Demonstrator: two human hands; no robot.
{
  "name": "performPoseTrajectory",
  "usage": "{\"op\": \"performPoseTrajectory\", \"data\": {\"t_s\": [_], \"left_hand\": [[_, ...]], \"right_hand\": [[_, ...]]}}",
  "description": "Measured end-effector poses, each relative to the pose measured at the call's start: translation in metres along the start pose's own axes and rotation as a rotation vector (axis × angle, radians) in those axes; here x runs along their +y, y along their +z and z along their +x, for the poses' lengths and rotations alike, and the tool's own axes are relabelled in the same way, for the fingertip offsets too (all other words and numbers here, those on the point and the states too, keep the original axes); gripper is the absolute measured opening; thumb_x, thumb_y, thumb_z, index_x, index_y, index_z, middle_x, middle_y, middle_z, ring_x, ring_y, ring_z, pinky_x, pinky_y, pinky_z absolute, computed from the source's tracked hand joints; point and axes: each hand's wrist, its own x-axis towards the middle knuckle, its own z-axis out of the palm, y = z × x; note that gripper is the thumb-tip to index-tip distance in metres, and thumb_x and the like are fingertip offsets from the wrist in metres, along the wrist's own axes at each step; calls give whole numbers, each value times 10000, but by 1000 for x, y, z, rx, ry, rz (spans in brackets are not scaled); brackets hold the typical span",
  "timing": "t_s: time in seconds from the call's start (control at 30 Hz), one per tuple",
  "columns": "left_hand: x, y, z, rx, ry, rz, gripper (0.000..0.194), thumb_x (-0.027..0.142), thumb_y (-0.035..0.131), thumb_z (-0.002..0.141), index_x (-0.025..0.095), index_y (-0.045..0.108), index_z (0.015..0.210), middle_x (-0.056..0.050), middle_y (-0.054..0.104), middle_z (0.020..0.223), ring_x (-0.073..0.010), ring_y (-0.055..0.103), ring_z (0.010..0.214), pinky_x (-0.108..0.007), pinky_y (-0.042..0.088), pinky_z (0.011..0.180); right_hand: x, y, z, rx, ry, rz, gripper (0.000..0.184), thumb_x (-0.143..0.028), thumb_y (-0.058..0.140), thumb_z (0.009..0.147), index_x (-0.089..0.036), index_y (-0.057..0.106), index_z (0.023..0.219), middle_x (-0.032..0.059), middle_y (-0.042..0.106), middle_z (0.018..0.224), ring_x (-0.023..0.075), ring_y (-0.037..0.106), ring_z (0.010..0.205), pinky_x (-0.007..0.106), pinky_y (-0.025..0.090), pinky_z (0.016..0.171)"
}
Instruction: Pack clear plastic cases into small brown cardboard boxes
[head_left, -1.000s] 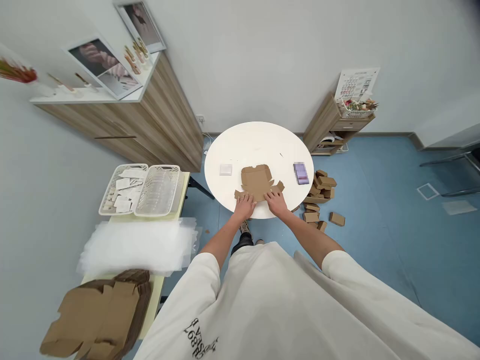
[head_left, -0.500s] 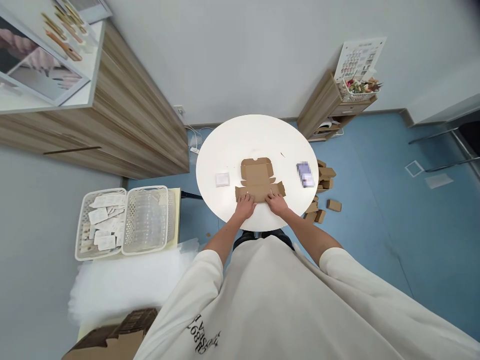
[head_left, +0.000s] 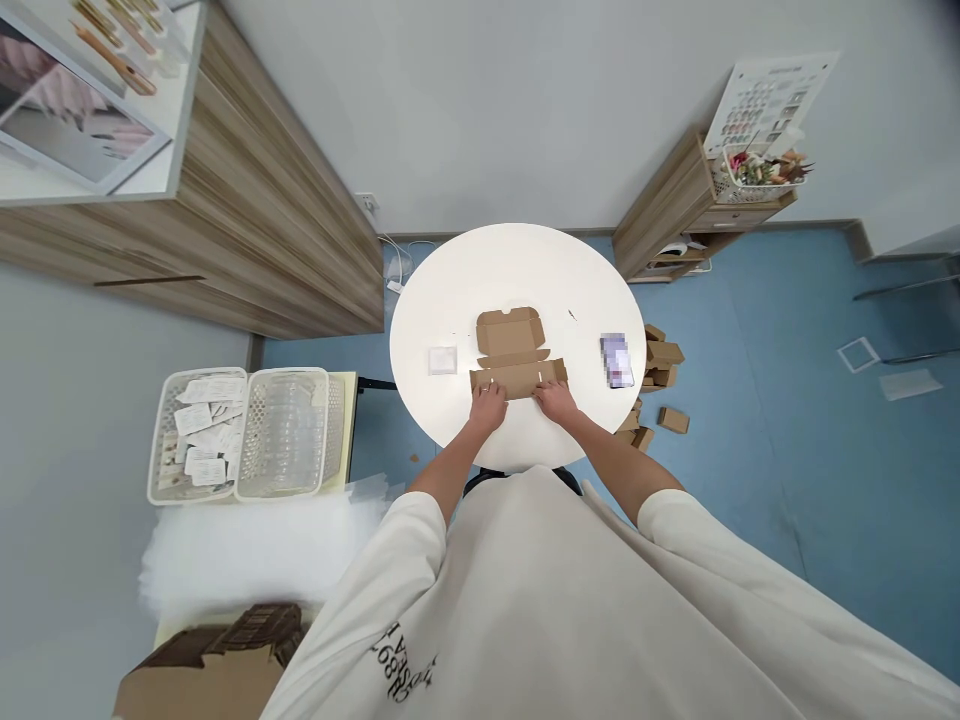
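Note:
A partly folded brown cardboard box [head_left: 511, 334] lies on the white round table [head_left: 517, 260], its notched flap pointing away from me. My left hand [head_left: 488, 405] grips the left part of the near panel, fingers over the cardboard. On the right part of the same panel, my right hand [head_left: 556, 400] holds on in the same way. Both thumbs are hard to make out. A small white square packet [head_left: 442, 360] is to the left of the box. To its right lies a purple, pixelated phone-like item [head_left: 616, 360].
Small cardboard boxes [head_left: 664, 355] are piled on the blue floor beyond the table's right edge. At left stand white baskets [head_left: 289, 495] with paper packets and clear plastic pieces. A wood-grain cabinet [head_left: 285, 200] and a small shelf unit [head_left: 667, 210] stand along the wall.
The cardboard's near panel and side flaps have tilted, and its middle looks shorter now. Both hands keep hold of the near panel. The camera view has shifted slightly.

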Motion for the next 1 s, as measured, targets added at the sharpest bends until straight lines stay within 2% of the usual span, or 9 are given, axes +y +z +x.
{"op": "performPoseTrajectory", "data": {"t_s": [0.13,0.27,0.33,0.4,0.5,0.6,0.67,0.83,1.0], "left_hand": [[10,-8,20,-32,49,-17,294,172,418,992,167,650,1173,-138,622,1237,-263,570,1169,-418,327,1107],[15,-11,34,-93,47,-39,323,125,390,994,160,709,1031,-119,637,1141,-236,609,1074,-393,351,1083],[16,-13,37,-125,14,-79,326,148,389,1005,163,712,1040,-120,628,1157,-236,622,1041,-389,396,1035],[16,-15,38,-157,-36,-119,323,184,385,1016,168,698,1099,-127,605,1225,-242,634,1011,-391,446,969],[16,-18,38,-171,-96,-151,306,227,404,1020,188,637,1214,-138,480,1449,-249,645,1009,-399,496,899],[15,-19,36,-173,-114,-164,296,263,433,1020,222,576,1276,-125,295,1616,-249,653,1014,-400,525,861],[14,-18,36,-179,-117,-166,328,274,443,1017,239,536,1330,-114,198,1670,-258,656,1021,-410,538,854],[13,-16,35,-161,-118,-174,533,299,459,1011,309,340,1530,-72,-91,1709,-282,654,1060,-448,546,879],[15,-21,34,-156,-93,-151,576,314,463,1018,352,280,1563,-80,-116,1705,-270,660,1033,-444,564,832]], "right_hand": [[3,-1,5,5,-8,39,417,-290,345,1052,-185,732,1168,143,660,1238,277,548,1140,392,341,982],[4,-10,11,-24,18,90,403,-332,359,1053,-196,737,1093,123,676,1190,274,550,1135,392,348,988],[8,-20,19,13,85,133,412,-347,340,1056,-196,723,1071,120,678,1154,272,556,1113,386,362,971],[16,-32,32,102,218,197,411,-354,320,1056,-190,691,1123,133,657,1176,271,557,1105,373,382,944],[30,-49,58,230,476,309,415,-409,363,1036,-190,594,1302,161,588,1297,295,530,1168,388,401,946],[43,-56,84,204,605,435,471,-484,409,1007,-172,579,1317,180,576,1296,323,530,1170,425,427,934],[47,-55,98,162,625,492,449,-490,409,1002,-177,628,1238,176,596,1232,326,546,1128,442,444,912],[49,-45,113,219,573,556,426,-461,347,1025,-205,658,1165,156,615,1080,313,554,1053,454,462,882],[50,-43,102,160,570,476,457,-428,316,1021,-161,665,1145,190,585,1132,326,537,1072,477,457,898]]}}
